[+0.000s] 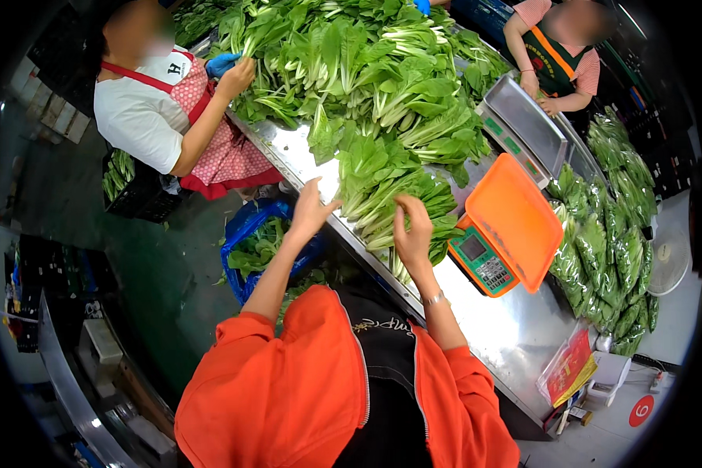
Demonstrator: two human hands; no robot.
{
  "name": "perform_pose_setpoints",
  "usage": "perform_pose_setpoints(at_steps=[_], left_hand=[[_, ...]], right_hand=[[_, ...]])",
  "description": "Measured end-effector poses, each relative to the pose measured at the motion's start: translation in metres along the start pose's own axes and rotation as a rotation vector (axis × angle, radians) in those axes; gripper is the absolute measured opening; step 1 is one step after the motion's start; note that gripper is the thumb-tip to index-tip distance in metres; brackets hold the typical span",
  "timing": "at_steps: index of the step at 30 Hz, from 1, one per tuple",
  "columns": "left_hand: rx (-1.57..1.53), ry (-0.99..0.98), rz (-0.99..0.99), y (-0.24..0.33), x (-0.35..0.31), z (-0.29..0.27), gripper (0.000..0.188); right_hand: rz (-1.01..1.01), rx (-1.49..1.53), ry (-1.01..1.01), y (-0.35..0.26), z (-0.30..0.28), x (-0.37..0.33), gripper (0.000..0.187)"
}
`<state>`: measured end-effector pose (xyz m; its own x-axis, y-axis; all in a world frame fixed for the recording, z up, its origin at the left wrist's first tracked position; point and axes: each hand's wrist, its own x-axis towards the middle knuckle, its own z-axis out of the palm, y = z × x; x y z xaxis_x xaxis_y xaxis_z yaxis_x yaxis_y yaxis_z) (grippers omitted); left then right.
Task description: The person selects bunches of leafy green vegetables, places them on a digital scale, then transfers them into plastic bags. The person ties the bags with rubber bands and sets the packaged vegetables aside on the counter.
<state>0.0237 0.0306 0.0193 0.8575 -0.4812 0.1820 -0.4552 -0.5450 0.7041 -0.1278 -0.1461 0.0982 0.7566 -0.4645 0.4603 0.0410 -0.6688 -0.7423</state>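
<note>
1. Orange sleeves and a black apron are filling the lower edge, with both forearms rising from them toward the steel bench (515, 331).
2. The left hand (312, 209) is hovering at the bench's near edge, fingers spread and loose, gripping nothing; it is sitting just beside the greens (390, 195), above a blue crate (246, 226) of leaves on the floor.
3. The right hand (413, 230) is hanging over the near end of the greens, wrist bent, fingertips curling down toward the stalks; I cannot tell whether it is pinching a leaf or only touching. A bracelet is showing on that wrist.
4. The greens are lying in a long heap on the bench, stretching away to its far end.
5. Just right of the right hand, a scale (507, 226) with an orange tray is sitting on the bench; a second scale (522, 125) with a steel tray is standing beyond it.
6. Bagged greens (608, 234) are piling up along the bench's right side.
7. At far left, a person in a red apron is handling the heap, one blue glove (220, 64) on it.
8. At far right, another person is leaning in by the steel scale.
</note>
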Motion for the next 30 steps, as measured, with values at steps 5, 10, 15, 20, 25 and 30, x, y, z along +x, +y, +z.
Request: perform_pose_setpoints(at_steps=[5, 10, 15, 20, 25, 30], left_hand=[[0.021, -0.091, 0.001, 0.025, 0.018, 0.029, 0.049], [0.026, 0.068, 0.052, 0.017, 0.035, 0.039, 0.023], [-0.324, -0.055, -0.288, 0.001, 0.042, 0.06, 0.031], [-0.149, 0.127, -0.111, 0.01, 0.029, 0.055, 0.03], [0.246, -0.127, 0.019, 0.034, 0.0, 0.024, 0.036], [0.099, -0.004, 0.048, 0.014, 0.003, 0.029, 0.019]], right_hand=[[0.609, 0.177, -0.18, 0.029, -0.022, -0.071, 0.03], [0.806, 0.362, -0.245, 0.038, -0.012, -0.083, 0.039], [0.801, 0.368, -0.275, 0.047, 0.001, -0.092, 0.043], [0.759, 0.286, -0.265, 0.045, -0.001, -0.091, 0.043], [0.734, 0.253, -0.27, 0.049, 0.0, -0.093, 0.041], [0.71, 0.203, -0.324, 0.05, 0.002, -0.09, 0.039]])
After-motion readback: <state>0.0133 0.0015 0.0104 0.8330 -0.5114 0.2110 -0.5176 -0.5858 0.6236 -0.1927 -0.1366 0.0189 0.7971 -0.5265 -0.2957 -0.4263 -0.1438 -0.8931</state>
